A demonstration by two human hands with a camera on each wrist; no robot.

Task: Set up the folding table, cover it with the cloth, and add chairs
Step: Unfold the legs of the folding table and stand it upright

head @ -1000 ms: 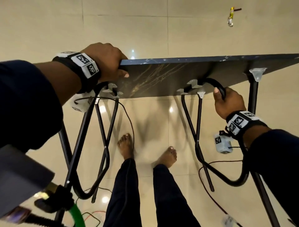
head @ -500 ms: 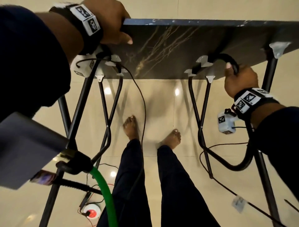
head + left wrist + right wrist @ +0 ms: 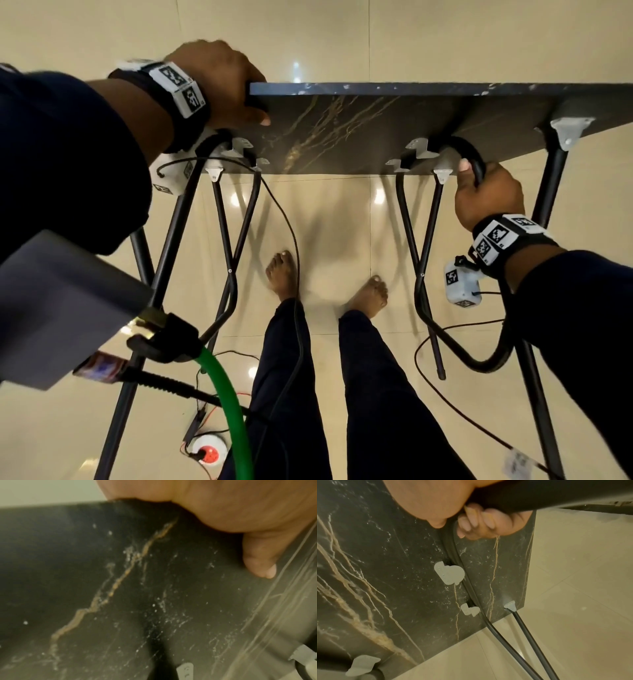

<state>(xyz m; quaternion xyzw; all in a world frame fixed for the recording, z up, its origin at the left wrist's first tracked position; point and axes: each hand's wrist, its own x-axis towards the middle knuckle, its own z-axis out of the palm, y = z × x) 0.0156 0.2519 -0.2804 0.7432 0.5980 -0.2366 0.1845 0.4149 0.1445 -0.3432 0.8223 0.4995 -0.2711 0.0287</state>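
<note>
The folding table's dark marbled top (image 3: pixel 359 133) is tipped on edge, its underside facing me, with black tube legs (image 3: pixel 424 260) unfolded toward me. My left hand (image 3: pixel 222 85) grips the top's left corner, thumb pressed on the underside (image 3: pixel 260 566). My right hand (image 3: pixel 486 195) is wrapped round the curved black leg tube (image 3: pixel 474 161) under the top; the right wrist view shows its fingers (image 3: pixel 479 523) curled round that tube (image 3: pixel 522 497). Grey plastic brackets (image 3: pixel 449 574) hold the leg frame to the underside. No cloth or chairs are in view.
My bare feet (image 3: pixel 284 274) stand on glossy beige floor tiles (image 3: pixel 342 41) between the two leg frames. Black cables (image 3: pixel 455 401) trail over the floor, with a white and red reel (image 3: pixel 209 452) at lower left. A green hose (image 3: pixel 233 404) and grey gear (image 3: pixel 61 308) hang near my chest.
The view has tilted, so the table top sits lower in the picture than half a second ago. Both hands keep the same hold on the corner and the leg tube.
</note>
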